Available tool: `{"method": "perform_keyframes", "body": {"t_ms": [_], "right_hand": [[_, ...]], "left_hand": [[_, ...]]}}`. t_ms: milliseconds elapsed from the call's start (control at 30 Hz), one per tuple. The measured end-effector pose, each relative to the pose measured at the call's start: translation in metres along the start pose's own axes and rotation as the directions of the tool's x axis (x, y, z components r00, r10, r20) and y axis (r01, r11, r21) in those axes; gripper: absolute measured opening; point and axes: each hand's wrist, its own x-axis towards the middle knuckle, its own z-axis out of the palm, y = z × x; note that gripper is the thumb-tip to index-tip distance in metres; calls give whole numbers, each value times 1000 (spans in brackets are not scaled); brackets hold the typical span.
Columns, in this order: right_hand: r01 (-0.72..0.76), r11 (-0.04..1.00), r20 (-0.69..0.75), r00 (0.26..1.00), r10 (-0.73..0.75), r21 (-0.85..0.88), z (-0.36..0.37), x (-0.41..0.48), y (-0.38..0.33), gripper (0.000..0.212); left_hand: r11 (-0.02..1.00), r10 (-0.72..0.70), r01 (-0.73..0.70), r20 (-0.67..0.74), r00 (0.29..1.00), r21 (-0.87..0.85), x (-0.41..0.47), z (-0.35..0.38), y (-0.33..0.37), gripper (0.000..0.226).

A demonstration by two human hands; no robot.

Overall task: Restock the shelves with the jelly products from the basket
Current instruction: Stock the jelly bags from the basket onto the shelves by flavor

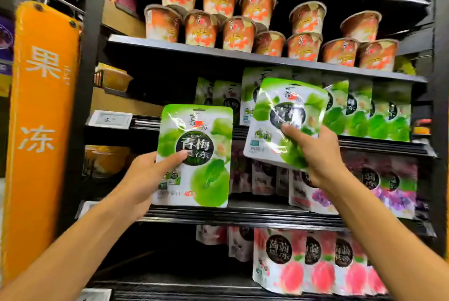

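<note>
My left hand grips a green plum jelly pouch by its left edge, thumb across the front, and holds it upright in front of the shelving. My right hand pinches a second green jelly pouch at its lower right, tilted, up against the row of matching green pouches on the middle shelf. The basket is out of view.
Orange-labelled jelly cups are stacked on the shelves above. Purple grape pouches stand one shelf below, pink peach pouches on the lowest. An orange sign panel hangs at the left. A price tag sits on the shelf edge.
</note>
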Motion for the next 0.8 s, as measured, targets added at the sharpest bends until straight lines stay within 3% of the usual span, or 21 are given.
{"method": "perform_keyframes", "body": {"t_ms": [100, 167, 400, 533, 633, 800], "right_hand": [[22, 997, -23, 999, -24, -69, 25, 28, -4, 65], [18, 995, -47, 999, -23, -100, 42, 45, -4, 72], [12, 975, -31, 999, -20, -224, 93, 92, -3, 59], [26, 974, -78, 996, -45, -225, 114, 107, -2, 70], [73, 965, -49, 995, -88, -252, 123, 115, 1, 52], [135, 922, 23, 991, -135, -364, 126, 108, 12, 59]], "left_hand": [[1000, 17, -17, -22, 1000, 3, 13, 0, 7, 18], [1000, 11, -11, -30, 999, -8, 21, -2, 11, 16], [999, 11, -11, 5, 1000, -35, 43, -14, 17, 19], [999, 15, -14, 25, 1000, -32, 53, -21, 15, 20], [999, 22, -20, 48, 999, -27, 57, -26, 13, 21], [1000, 18, -16, 73, 997, -20, 60, -32, 7, 22]]}}
